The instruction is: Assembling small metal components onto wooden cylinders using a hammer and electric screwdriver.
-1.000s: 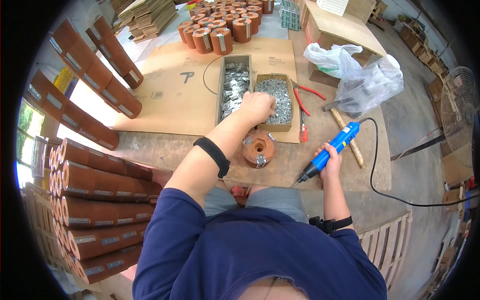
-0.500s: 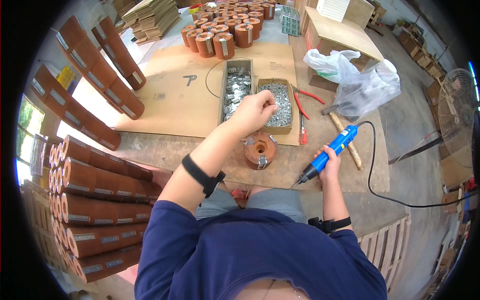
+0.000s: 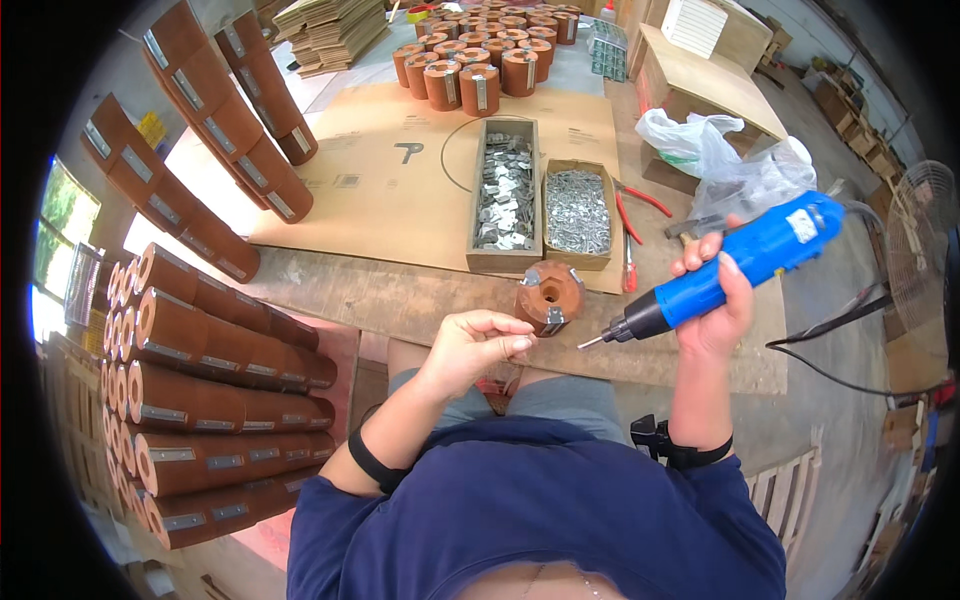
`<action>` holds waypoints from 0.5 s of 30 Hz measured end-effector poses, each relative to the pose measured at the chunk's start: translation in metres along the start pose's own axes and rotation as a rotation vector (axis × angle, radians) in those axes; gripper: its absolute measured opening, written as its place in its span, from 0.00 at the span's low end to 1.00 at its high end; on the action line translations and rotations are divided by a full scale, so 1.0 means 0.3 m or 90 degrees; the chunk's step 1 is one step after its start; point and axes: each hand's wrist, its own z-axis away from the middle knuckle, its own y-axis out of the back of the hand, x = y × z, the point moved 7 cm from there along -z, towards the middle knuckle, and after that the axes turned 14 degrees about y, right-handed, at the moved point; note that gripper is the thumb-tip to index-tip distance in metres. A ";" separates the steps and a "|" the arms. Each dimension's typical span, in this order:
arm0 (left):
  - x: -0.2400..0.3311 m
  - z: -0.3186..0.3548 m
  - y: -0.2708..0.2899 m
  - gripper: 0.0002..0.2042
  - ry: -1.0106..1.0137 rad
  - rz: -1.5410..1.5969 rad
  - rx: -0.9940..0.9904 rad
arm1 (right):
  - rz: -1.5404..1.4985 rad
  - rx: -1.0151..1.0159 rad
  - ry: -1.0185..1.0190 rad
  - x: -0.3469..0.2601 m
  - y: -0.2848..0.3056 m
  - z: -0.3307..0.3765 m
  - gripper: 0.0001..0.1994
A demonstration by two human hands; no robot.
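A brown cylindrical block [image 3: 549,298] with a central hole and metal plates round its edge stands upright at the table's front edge. Beside its near left side is my left hand [image 3: 478,350], thumb and forefinger pinched together; whatever is between the fingertips is too small to make out. My right hand [image 3: 715,300] is wrapped round a blue electric screwdriver [image 3: 750,262], raised above the table to the right of the block. Its thin bit points left and down toward the block, apart from it. Behind the block are a wooden box of metal plates [image 3: 473,215] and a carton of screws [image 3: 606,262].
Red-handled pliers [image 3: 625,215], a red-tipped screwdriver [image 3: 630,275] and a hammer [image 3: 695,226] lie to the right, near plastic bags [image 3: 700,150]. Several finished-looking brown blocks [image 3: 480,90] stand at the back. Stacked brown columns [image 3: 230,402] fill the left side. A black cord [image 3: 850,350] hangs at right.
My left hand has come back from the screw carton to the block, fingers pinched. The right hand has lifted the electric screwdriver higher, its bit now nearer the block's level.
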 end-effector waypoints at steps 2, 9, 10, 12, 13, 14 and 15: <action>-0.016 0.001 -0.015 0.07 -0.005 0.028 -0.025 | -0.045 -0.047 0.047 -0.049 -0.086 0.006 0.27; -0.067 0.001 -0.064 0.07 0.014 0.195 -0.130 | -0.071 -0.135 0.132 -0.093 -0.184 0.061 0.26; -0.072 0.001 -0.061 0.07 0.014 0.196 -0.131 | -0.061 -0.131 0.129 -0.088 -0.183 0.065 0.26; -0.079 0.000 -0.064 0.06 0.011 0.239 -0.158 | -0.056 -0.139 0.132 -0.087 -0.182 0.072 0.26; -0.081 0.001 -0.066 0.06 0.011 0.242 -0.159 | -0.055 -0.146 0.135 -0.087 -0.184 0.075 0.27; -0.084 0.001 -0.070 0.06 0.021 0.248 -0.163 | -0.055 -0.147 0.134 -0.085 -0.183 0.079 0.27; -0.086 0.002 -0.073 0.05 0.030 0.254 -0.167 | -0.069 -0.132 0.132 -0.084 -0.177 0.082 0.27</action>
